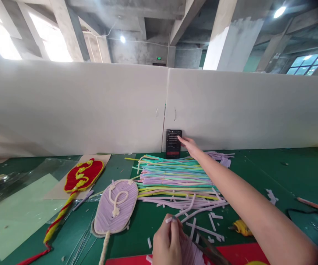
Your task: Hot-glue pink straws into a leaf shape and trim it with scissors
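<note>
L hand (168,239) is pinching a lilac strip (188,210) b/w thumb & fingers, low centre, just above the red sheet (131,260). R hand (188,145) is holding a fingertip at the screen of the phone (173,144); can't tell if its other fingers are gripping the edge. Phone is standing at the back of the green table (261,175), behind the strip pile (172,176).

Risks: phone is apparently only leaning on the white partition (115,110), so a hard or sideways poke could be sliding or tipping it. R forearm (230,184) is crossing over the pile, so a low sweep could be scattering strips. A slack L pinch, w/ attention prob. elsewhere, could be letting the strip twist or drop.

Orientation: phone is standing upright, long axis approx. vertical, screen facing the person. Strip is running from the fingertips up & to the R, bending more steeply nr its far end.
</note>
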### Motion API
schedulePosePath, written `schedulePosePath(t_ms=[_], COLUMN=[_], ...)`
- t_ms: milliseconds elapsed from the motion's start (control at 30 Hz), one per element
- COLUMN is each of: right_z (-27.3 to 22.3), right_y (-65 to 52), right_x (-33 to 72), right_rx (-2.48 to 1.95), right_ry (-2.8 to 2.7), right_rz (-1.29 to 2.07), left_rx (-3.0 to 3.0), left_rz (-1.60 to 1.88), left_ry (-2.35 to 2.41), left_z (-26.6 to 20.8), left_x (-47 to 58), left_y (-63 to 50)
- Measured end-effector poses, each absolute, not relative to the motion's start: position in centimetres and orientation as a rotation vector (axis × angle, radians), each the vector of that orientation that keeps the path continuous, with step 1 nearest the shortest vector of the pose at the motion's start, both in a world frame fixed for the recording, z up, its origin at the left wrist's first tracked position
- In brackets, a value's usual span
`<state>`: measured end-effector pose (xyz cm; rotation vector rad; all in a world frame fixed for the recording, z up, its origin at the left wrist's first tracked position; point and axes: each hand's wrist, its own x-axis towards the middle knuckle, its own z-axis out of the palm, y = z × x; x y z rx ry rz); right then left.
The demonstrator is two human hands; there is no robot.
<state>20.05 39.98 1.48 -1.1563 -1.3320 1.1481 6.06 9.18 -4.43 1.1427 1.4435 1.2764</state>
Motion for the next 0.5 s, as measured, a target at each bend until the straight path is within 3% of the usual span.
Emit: schedulePosePath(t_ms=[500], right_z=[0.62], right_y=[40.19], right_x=[20.48], right_rx=[-1.056], right_ry=[-1.425], right_rz=[1.167], left_rx=[1.165], left_rz=[1.282], left_ry=[1.459], left_z=[-4.64], left_x=[6.11], left_y=[9.28])
